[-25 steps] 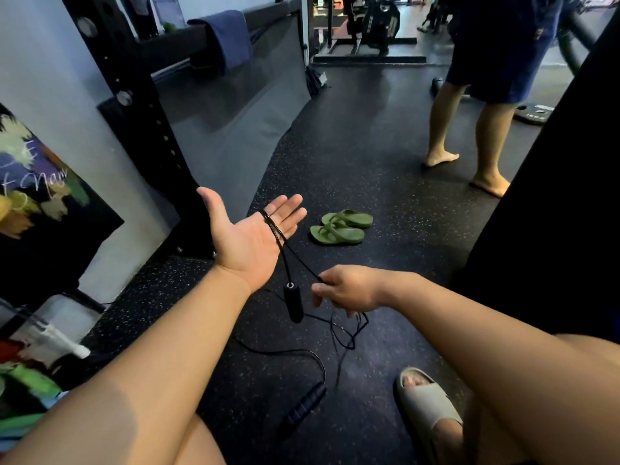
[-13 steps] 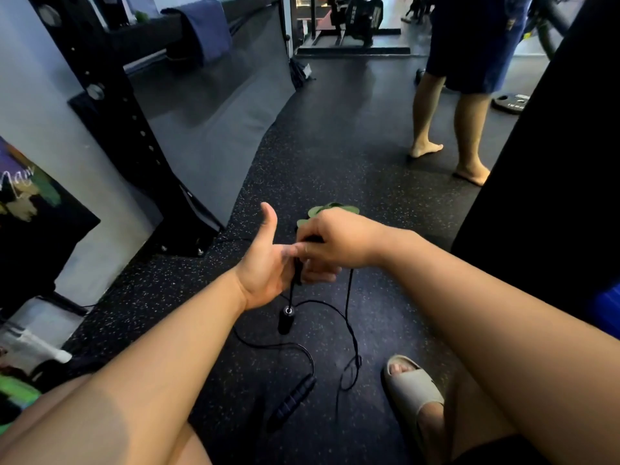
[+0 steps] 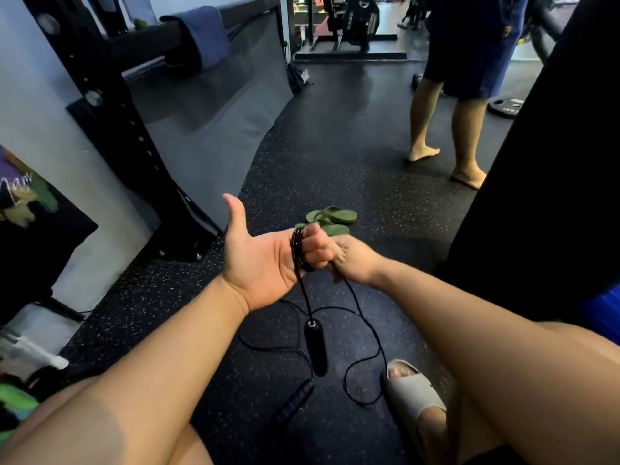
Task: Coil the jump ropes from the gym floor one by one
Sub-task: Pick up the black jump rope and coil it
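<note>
Left hand (image 3: 265,260) is palm-up and pretty much wide open, thumb sticking straight up, fingers only a bit bent. The black jump rope (image 3: 297,251) is wrapped in a few tight loops around those fingers, down near their base. Right hand (image 3: 354,265) is right at the left fingertips, touching them, with its own fingers curled in and pinching the cord.

1 handle (image 3: 316,347) dangles from the coil below the left wrist; can't tell if it touches the floor (image 3: 335,146). From the right hand the cord drops and sprawls in loose loops on the speckled floor, running to the second handle (image 3: 295,401), which lies flat near the bottom edge between the knees. A foot in a beige slide (image 3: 414,385) sits just beside those loops.

Past the hands, 2 green sandals (image 3: 335,218) sit mid-floor. Further back on the right, a barefoot person (image 3: 466,45) in blue shorts stands. A black rack (image 3: 110,122) runs up the left edge, with a blue towel (image 3: 204,35) draped over a bar behind it.
</note>
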